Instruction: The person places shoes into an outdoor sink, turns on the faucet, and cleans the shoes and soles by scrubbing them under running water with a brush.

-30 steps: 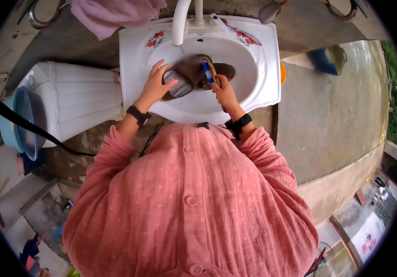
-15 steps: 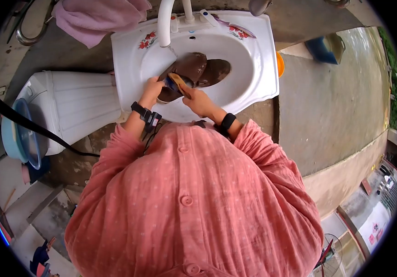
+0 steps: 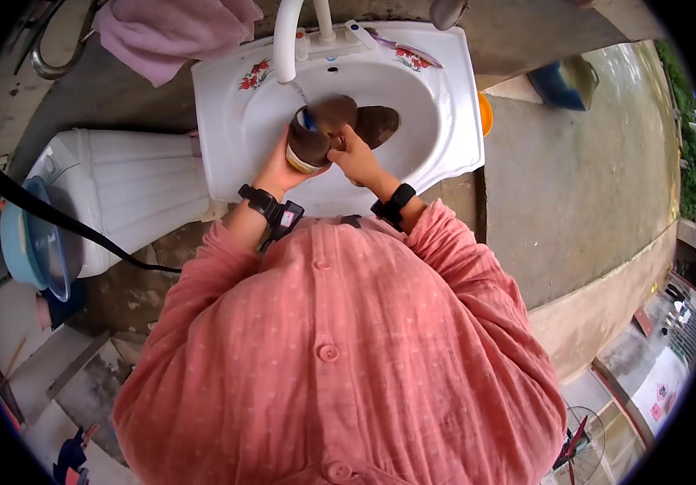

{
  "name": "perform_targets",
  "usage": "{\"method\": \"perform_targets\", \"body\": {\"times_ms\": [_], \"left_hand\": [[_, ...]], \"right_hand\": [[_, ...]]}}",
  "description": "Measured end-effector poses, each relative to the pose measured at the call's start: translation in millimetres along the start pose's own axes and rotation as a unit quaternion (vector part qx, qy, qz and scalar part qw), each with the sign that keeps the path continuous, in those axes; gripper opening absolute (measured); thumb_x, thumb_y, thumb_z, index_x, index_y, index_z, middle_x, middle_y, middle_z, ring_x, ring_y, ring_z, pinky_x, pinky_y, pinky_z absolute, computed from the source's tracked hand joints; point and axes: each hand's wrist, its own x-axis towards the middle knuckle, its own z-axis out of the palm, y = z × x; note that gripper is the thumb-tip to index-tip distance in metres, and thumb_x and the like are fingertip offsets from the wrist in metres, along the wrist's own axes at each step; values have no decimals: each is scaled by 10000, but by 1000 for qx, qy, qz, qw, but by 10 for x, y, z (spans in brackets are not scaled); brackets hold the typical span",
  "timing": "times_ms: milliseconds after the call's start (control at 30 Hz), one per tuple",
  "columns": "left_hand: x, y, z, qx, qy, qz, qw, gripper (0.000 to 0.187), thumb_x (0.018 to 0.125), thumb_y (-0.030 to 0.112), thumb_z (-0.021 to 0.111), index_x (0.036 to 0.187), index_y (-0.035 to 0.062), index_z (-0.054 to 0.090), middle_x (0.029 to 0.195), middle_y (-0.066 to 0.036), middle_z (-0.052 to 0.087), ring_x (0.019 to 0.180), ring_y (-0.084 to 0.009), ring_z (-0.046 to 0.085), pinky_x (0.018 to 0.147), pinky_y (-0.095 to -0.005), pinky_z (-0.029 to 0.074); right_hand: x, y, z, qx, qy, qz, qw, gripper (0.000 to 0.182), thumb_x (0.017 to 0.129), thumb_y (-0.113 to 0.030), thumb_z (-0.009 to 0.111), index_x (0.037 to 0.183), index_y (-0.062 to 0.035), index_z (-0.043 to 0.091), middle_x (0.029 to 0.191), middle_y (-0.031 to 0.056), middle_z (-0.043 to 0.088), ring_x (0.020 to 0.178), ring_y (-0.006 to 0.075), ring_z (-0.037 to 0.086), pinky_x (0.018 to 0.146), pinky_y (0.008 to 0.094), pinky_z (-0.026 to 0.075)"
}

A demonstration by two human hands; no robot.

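Person's left hand (image 3: 280,171) grips brown shoe (image 3: 309,147) | right hand (image 3: 358,158) holds brush (image 3: 308,120) at its opening | second shoe (image 3: 379,126) in sink (image 3: 455,149)

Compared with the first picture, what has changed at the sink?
The left hand, open before, now grips a brown shoe. The right hand has moved left, bringing the blue-bristled wooden brush to it. The other brown shoe stays in the white sink.
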Motion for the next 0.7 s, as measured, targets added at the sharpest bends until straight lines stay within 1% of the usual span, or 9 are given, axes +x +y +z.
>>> {"method": "perform_targets", "body": {"times_ms": [167,267,333,367,433,467,500,600,700], "left_hand": [[-252,6,-120,29,-33,67,997,435,893,348,458,1220,63,431,1223,-71,475,1106,-199,468,943,-358,383],[-455,65,-277,23,-43,91,995,417,884,314,487,1213,61,440,1202,-73,493,1092,-203,480,941,-351,385],[-561,74,-141,126,-72,223,964,417,876,318,504,1193,54,447,1178,-81,508,1077,-211,491,934,-354,391],[-481,121,-215,127,-72,226,963,417,876,318,504,1193,54,447,1178,-81,508,1077,-211,491,934,-354,391],[-211,296,-294,80,-33,232,969,457,872,373,493,1185,45,438,1177,-89,505,1075,-226,490,930,-357,393],[-116,358,-262,23,-54,240,969,531,864,465,451,1180,39,432,1169,-97,507,1067,-242,493,935,-367,386],[-62,366,-179,25,-56,240,969,531,864,465,451,1180,39,432,1169,-97,507,1067,-242,493,935,-367,386],[79,225,91,42,-47,249,966,677,834,577,375,1258,49,362,1252,-99,444,1132,-248,441,965,-381,355],[131,-99,266,93,-42,256,961,675,837,575,370,1283,68,336,1270,-88,426,1154,-238,417,985,-357,332]], "right_hand": [[-317,-147,-261,32,-75,15,997,390,792,-155,520,1158,-51,436,726,192,572,614,283,575,533,361,437],[-439,-111,-225,-70,-53,-97,991,417,857,-224,471,1255,-117,411,776,229,557,704,374,556,649,409,435],[-471,-252,-128,-126,-22,-137,982,405,857,-228,467,1244,-114,422,781,227,553,708,384,551,651,423,435],[-475,-344,-88,-184,13,-172,968,395,858,-232,463,1232,-111,434,787,225,549,712,395,547,654,437,436],[-477,-516,-44,-151,-25,-181,971,361,857,-199,459,1196,-75,468,851,240,561,779,402,538,686,429,426],[-468,-510,-39,-158,-30,-195,968,362,853,-199,464,1193,-74,470,843,239,558,775,391,543,683,425,426],[-459,-495,-36,-166,-34,-208,963,364,849,-199,470,1191,-74,472,835,238,556,771,381,547,680,421,426],[-90,-365,-144,-228,41,-220,948,335,853,-206,465,1155,-69,502,794,224,566,725,388,550,645,432,437],[531,-370,-153,-281,116,-228,925,302,855,-230,449,1109,-89,530,689,217,576,680,379,558,597,457,448]]}}
